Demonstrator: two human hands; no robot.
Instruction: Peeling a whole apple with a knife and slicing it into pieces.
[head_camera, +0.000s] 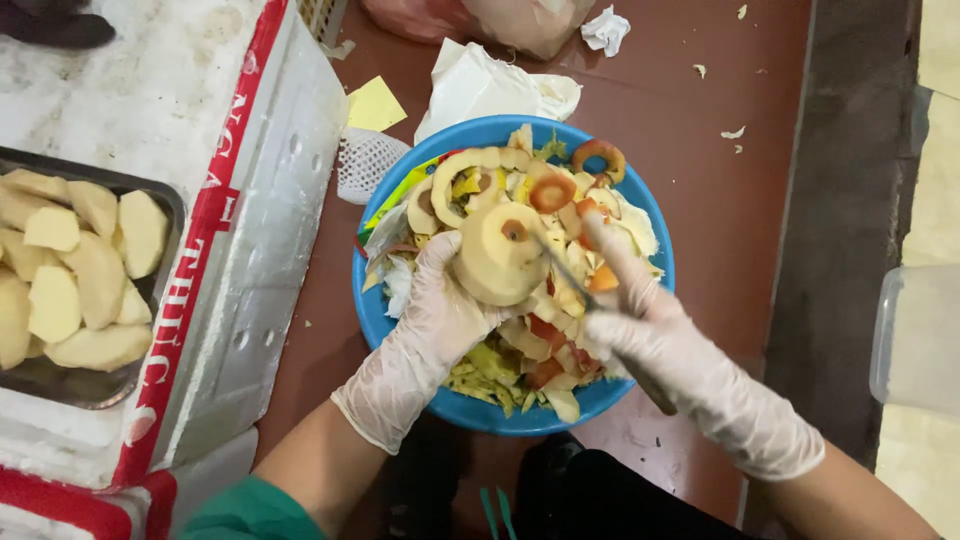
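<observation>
The peeled apple is sitting in the left hand, held over the blue bowl of peelings and scraps. The gloved left grip is closing around the lower side of the fruit, fingers wrapping beneath it, with the core end facing up. The right hand, also gloved, is closing its grip around the handle of a thin knife, whose blade is pointing toward the dark core spot on top of the apple.

To do this cut well, in my judgement, the blade tip should be working in small turns around the core while the left hand is rotating the fruit slowly, thumb kept away from the edge, so the trimmings are dropping straight into the bowl.

Around the bowl, a white crumpled paper and a yellow slip are lying on the reddish-brown floor. To the left, a metal tray of pale peeled pieces is resting on a white foam box.

The knife handle is mostly hidden inside the right palm, and the blade is blurring against the peelings, so its exact contact with the apple is hard to make out. A pale plastic container is being cut off at the right edge.
</observation>
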